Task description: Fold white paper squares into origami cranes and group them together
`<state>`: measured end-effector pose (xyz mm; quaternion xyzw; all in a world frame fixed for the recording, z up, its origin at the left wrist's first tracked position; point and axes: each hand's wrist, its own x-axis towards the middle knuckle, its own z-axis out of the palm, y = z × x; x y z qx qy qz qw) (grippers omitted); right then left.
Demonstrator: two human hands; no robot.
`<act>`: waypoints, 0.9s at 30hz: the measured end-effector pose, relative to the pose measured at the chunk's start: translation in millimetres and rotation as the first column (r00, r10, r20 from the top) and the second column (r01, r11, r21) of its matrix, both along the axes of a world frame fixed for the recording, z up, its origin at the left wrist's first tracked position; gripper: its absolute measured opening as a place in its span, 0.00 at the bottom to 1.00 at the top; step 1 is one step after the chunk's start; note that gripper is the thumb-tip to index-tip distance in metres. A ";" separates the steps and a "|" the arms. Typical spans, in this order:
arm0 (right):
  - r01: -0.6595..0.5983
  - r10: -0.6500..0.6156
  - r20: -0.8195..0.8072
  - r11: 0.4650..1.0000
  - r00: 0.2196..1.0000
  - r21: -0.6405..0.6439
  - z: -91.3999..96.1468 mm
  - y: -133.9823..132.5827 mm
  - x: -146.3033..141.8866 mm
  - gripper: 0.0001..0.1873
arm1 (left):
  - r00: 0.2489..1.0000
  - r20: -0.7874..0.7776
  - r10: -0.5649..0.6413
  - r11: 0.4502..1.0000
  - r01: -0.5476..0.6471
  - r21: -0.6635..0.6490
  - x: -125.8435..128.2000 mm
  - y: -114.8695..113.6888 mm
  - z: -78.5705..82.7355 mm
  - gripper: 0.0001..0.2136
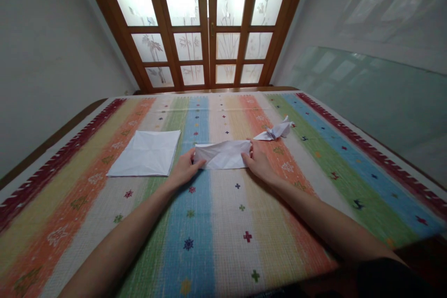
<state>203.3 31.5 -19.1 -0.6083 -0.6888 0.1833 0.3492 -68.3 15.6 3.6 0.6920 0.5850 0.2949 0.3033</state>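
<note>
A white sheet of paper (223, 154), folded into a wide rectangle with crease lines across it, is held between my two hands above the striped tablecloth. My left hand (185, 166) pinches its left end, thumb on the near face and fingers behind. At the opposite end, my right hand (257, 160) grips the paper the same way, its fingers partly hidden behind it. Just beyond my right hand lies a folded white paper crane (277, 129). To the left of my left hand rests a stack of square white paper (145, 153), its top sheet creased.
The striped tablecloth (223, 223) covers the table, whose wooden edge (52, 142) shows at the left. Wooden doors with frosted panes (190, 46) stand past the far end. Walls rise on both sides, with a pale glass panel (366, 84) along the right one.
</note>
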 end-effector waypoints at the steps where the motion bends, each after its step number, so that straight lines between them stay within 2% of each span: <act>1: 0.015 -0.017 0.070 1.000 0.997 0.027 0.3 0.2 -2.1 0.29 | 0.992 -0.080 0.098 0.995 -0.097 0.018 3.8 0.1 0.1 0.23; 3: 0.023 -0.048 0.218 0.993 0.975 0.114 0.0 0.4 -5.6 0.35 | 0.940 -0.259 0.223 0.974 -0.202 0.106 10.6 0.1 -0.3 0.28; 4: 0.004 -0.051 0.283 0.986 0.958 0.165 -0.7 0.9 -6.9 0.36 | 0.900 -0.357 0.250 0.964 -0.195 0.183 13.8 0.0 -0.7 0.30; 6: -0.123 0.021 0.395 0.964 0.918 0.235 -2.8 3.0 -9.1 0.33 | 0.809 -0.532 0.249 0.936 -0.060 0.346 20.1 0.2 -2.2 0.31; 8: -0.350 0.214 0.487 0.914 0.847 0.206 -5.4 6.6 -10.7 0.27 | 0.744 -0.659 0.111 0.918 0.177 0.354 27.0 0.9 -4.7 0.30; 10: -0.554 0.422 0.530 0.824 0.736 0.113 -7.9 10.1 -10.6 0.24 | 0.674 -0.729 -0.119 0.897 0.388 0.212 33.7 2.0 -8.4 0.27; 12: -0.653 0.539 0.536 0.757 0.650 0.031 -9.6 11.7 -7.4 0.23 | 0.632 -0.730 -0.262 0.880 0.466 0.088 38.5 2.7 -12.8 0.26; 16: -0.665 0.606 0.548 0.738 0.576 -0.117 -10.2 5.2 9.2 0.32 | 0.659 -0.709 -0.251 0.919 0.393 0.039 37.1 2.5 -19.0 0.30; 19: -0.617 0.596 0.568 0.765 0.567 -0.187 -10.4 -4.4 22.5 0.42 | 0.668 -0.709 -0.228 0.940 0.341 0.019 29.2 3.4 -19.4 0.32; 21: -0.599 0.576 0.585 0.779 0.570 -0.184 -10.4 -9.4 27.8 0.44 | 0.672 -0.710 -0.210 0.949 0.316 0.018 24.0 5.4 -18.5 0.34; 24: -0.605 0.519 0.645 0.789 0.561 -0.108 -8.0 -11.5 29.6 0.35 | 0.669 -0.722 -0.175 0.956 0.292 0.040 18.9 8.9 -16.8 0.37; 27: -0.640 0.442 0.747 0.768 0.496 -0.029 -2.4 -10.1 26.7 0.23 | 0.649 -0.745 -0.154 0.950 0.304 0.069 18.5 9.6 -13.9 0.37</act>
